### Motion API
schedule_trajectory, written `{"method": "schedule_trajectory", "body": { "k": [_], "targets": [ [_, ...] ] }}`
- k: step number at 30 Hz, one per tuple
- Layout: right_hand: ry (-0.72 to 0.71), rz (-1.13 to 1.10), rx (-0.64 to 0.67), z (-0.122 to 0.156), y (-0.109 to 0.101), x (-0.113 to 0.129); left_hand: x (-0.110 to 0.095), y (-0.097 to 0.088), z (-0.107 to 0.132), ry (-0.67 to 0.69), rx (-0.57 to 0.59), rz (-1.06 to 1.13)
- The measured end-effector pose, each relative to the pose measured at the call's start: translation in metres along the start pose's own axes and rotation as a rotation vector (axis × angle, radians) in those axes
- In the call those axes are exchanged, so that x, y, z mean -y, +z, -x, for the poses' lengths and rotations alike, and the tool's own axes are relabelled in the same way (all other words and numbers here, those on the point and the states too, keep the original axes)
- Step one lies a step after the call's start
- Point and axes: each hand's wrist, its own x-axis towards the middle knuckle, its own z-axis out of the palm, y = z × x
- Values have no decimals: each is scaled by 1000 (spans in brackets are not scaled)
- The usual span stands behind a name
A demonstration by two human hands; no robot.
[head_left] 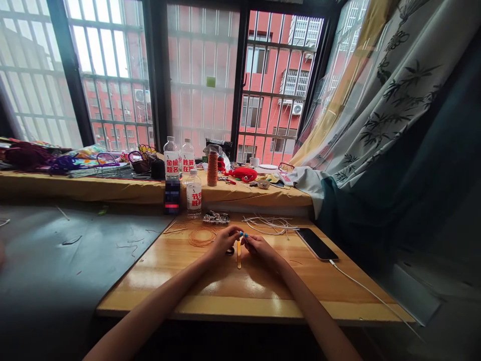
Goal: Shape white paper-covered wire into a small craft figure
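My left hand [224,240] and my right hand [260,246] meet fingertip to fingertip just above the wooden table [180,291]. Both are closed in a pinch. Small bright blue spots show at the fingertips; whether they are nails or a tiny object I cannot tell, and anything held between is too small to name. Below the fingers lies a flat yellow stick [239,256], its upper end close to my right fingers. Partly covered by my left hand is a small dark ring-shaped thing [230,250]. A coil of thin orange cord [202,237] rests left of my left hand.
White strands [270,225] and a charging phone [317,244] lie to the right. Behind stand water bottles [194,195], a clear case [216,217] and an orange thread spool [212,169]. A red crocheted piece [244,174] sits on the ledge. A grey surface [56,260] adjoins left.
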Motion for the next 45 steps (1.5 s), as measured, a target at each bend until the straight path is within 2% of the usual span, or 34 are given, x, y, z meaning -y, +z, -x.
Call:
{"method": "schedule_trajectory", "body": {
  "k": [5, 10, 14, 25, 37, 40, 45],
  "targets": [
    [5, 18, 4, 2, 0, 0, -3, 0, 1, 114, -30, -183],
    [12, 27, -2, 3, 0, 4, 1, 0, 0, 153, -64, -325],
    [-3, 42, 0, 1, 0, 3, 1, 0, 0, 183, -78, -349],
    [-27, 60, 6, 3, -1, 6, 6, -3, -3, -6, -64, -187],
    [-111, 110, -278, -5, -13, -1, 0, 1, -3, -47, 24, -98],
    [-119, 96, -309, -7, -16, -2, -1, 2, -2, -64, 29, -151],
    [-116, 80, -314, -8, -16, -4, 3, 2, -2, -7, 50, -271]
  ]
}}
